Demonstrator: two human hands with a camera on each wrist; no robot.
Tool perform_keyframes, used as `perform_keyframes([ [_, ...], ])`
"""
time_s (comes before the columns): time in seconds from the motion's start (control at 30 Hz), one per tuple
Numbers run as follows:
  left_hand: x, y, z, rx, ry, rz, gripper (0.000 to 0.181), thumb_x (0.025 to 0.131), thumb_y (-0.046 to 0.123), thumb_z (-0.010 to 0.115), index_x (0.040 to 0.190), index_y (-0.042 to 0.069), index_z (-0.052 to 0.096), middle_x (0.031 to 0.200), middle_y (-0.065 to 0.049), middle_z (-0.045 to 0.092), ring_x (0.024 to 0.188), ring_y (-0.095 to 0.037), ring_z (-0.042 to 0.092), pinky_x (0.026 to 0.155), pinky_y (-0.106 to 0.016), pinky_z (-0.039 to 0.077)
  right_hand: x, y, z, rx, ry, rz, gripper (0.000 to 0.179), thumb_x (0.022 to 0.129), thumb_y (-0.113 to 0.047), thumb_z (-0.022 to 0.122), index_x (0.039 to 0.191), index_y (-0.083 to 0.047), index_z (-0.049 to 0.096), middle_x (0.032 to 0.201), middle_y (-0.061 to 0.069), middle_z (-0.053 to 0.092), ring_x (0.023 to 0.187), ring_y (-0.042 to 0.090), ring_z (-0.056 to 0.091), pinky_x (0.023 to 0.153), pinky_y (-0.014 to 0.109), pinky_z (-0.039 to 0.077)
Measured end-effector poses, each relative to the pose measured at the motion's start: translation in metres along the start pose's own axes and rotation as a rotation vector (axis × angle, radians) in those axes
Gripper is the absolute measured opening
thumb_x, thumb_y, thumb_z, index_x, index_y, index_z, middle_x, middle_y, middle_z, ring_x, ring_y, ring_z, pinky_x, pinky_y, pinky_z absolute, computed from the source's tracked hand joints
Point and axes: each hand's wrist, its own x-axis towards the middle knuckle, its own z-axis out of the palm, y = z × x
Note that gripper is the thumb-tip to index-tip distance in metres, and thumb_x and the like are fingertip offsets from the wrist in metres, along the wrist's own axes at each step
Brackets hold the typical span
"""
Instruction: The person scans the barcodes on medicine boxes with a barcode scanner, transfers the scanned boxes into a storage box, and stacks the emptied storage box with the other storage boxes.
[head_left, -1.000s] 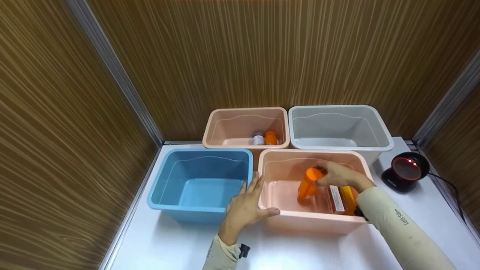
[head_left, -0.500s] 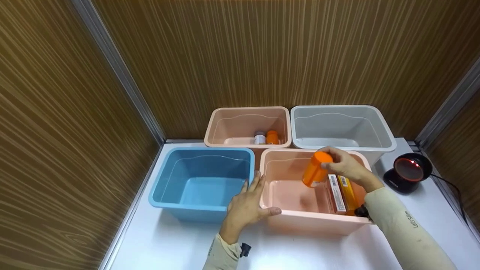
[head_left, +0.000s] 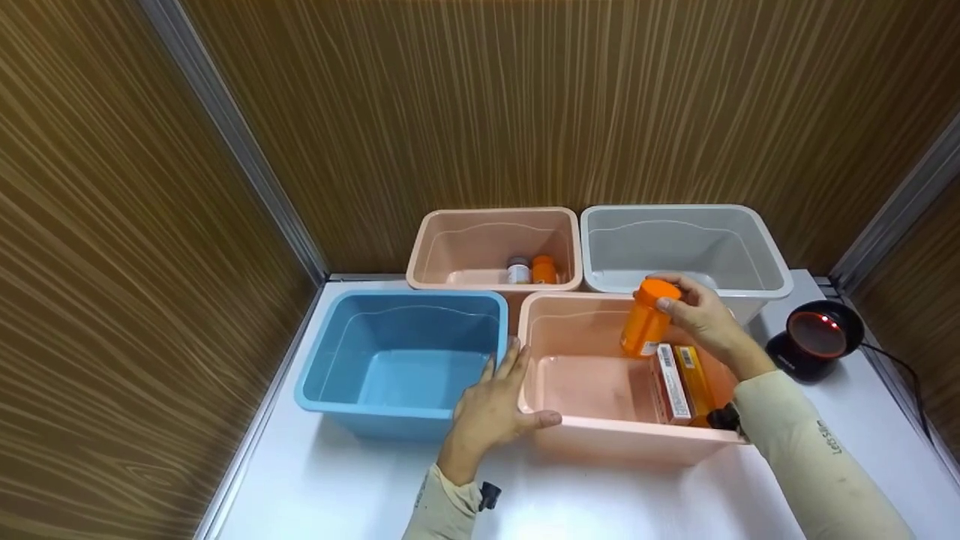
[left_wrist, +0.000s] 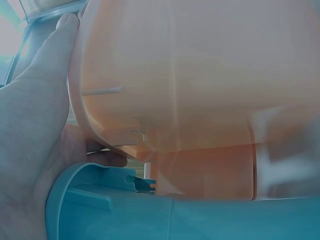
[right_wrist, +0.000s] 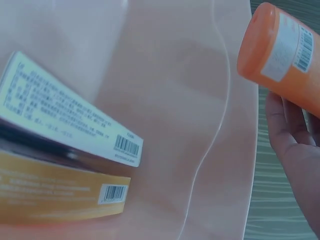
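Note:
An orange pill bottle (head_left: 645, 322) with an orange cap is gripped near its top by my right hand (head_left: 701, 315), over the back part of the front pink bin (head_left: 577, 390). In the right wrist view the bottle (right_wrist: 285, 55) shows a white label with a barcode. Below the hand, a white-edged box (head_left: 673, 382) and a yellow box (head_left: 696, 379) stand side by side in that bin. My left hand (head_left: 487, 420) rests with fingers spread across the adjoining rims of the blue bin (head_left: 401, 412) and the front pink bin; the left wrist view shows the hand (left_wrist: 40, 115) touching both.
Behind stands another pink bin (head_left: 495, 214) holding a white bottle (head_left: 518, 270) and an orange bottle (head_left: 544, 270). A grey bin (head_left: 675, 214) adjoins it on the right. A black scanner (head_left: 816, 337) with red lights and a cable sits at the table's right.
My right hand has lifted the orange pill bottle up out of the front pink bin, moving it back and slightly right. The left hand has stayed in place.

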Motion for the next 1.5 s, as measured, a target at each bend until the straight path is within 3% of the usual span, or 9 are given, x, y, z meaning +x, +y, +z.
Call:
perform_keyframes([
  [0.27,-0.001,0.0,0.001,-0.002,0.009,0.022,0.115,0.064,0.091,0.034,0.153,0.022,0.012,0.158,0.002,0.003,0.135,-0.041,0.025,0.042,-0.026,0.038,-0.012,-0.025,0.001,0.12,-0.051,-0.156,0.036,0.097,0.001,0.047,0.132,0.004,0.043,0.126,0.023,0.054,0.106,0.029,0.056,0.091,0.033,0.046],
  [0.4,-0.001,0.0,0.0,-0.022,0.008,0.015,0.115,0.065,0.091,0.036,0.153,0.021,0.012,0.158,0.002,0.002,0.134,-0.042,0.027,0.037,-0.024,0.036,-0.017,-0.044,-0.001,0.144,-0.015,-0.198,0.036,0.097,0.003,0.046,0.132,0.006,0.042,0.124,0.025,0.054,0.107,0.032,0.056,0.091,0.035,0.046],
  [0.67,-0.002,-0.001,-0.002,-0.027,-0.007,0.005,0.116,0.065,0.091,0.035,0.154,0.022,0.008,0.158,0.003,0.0,0.135,-0.042,0.022,0.038,-0.025,0.036,-0.036,-0.075,-0.011,0.123,0.079,-0.202,0.038,0.098,0.0,0.045,0.135,0.007,0.038,0.126,0.028,0.049,0.107,0.033,0.053,0.092,0.033,0.045],
  [0.9,-0.001,-0.001,-0.002,-0.041,0.001,0.001,0.116,0.064,0.091,0.036,0.153,0.022,0.009,0.158,0.004,-0.002,0.135,-0.043,0.024,0.04,-0.024,0.035,-0.052,-0.08,-0.032,0.257,0.168,-0.324,0.035,0.094,0.011,0.043,0.129,0.014,0.04,0.115,0.025,0.055,0.098,0.029,0.057,0.085,0.033,0.049],
  [1.03,-0.001,0.001,-0.001,-0.029,-0.01,0.009,0.116,0.064,0.091,0.035,0.153,0.022,0.008,0.158,0.003,-0.001,0.134,-0.043,0.025,0.041,-0.025,0.036,-0.063,-0.079,-0.048,0.292,0.291,-0.353,0.036,0.089,0.017,0.048,0.125,0.013,0.047,0.106,0.02,0.06,0.091,0.026,0.06,0.08,0.03,0.051],
  [1.2,-0.001,0.001,-0.001,-0.016,-0.004,0.023,0.116,0.065,0.091,0.034,0.154,0.021,0.009,0.158,0.0,0.004,0.135,-0.043,0.024,0.049,-0.033,0.044,-0.077,-0.075,-0.07,0.214,0.518,-0.355,0.041,0.082,0.02,0.058,0.121,0.011,0.053,0.101,0.016,0.061,0.089,0.023,0.059,0.077,0.024,0.051],
  [1.37,-0.002,0.001,-0.002,-0.012,0.003,0.022,0.115,0.065,0.09,0.035,0.154,0.021,0.01,0.158,-0.001,0.004,0.135,-0.042,0.023,0.052,-0.034,0.045,-0.089,-0.065,-0.088,0.077,0.756,-0.277,0.045,0.078,0.009,0.07,0.12,0.003,0.055,0.107,0.014,0.058,0.097,0.023,0.055,0.081,0.017,0.047],
  [1.5,-0.002,0.001,-0.002,-0.016,-0.004,0.018,0.116,0.065,0.091,0.034,0.154,0.02,0.01,0.158,-0.001,0.002,0.135,-0.042,0.023,0.047,-0.029,0.041,-0.094,-0.054,-0.098,-0.027,0.891,-0.168,0.047,0.078,0.001,0.075,0.119,-0.004,0.053,0.11,0.009,0.056,0.1,0.019,0.053,0.08,0.014,0.046],
])
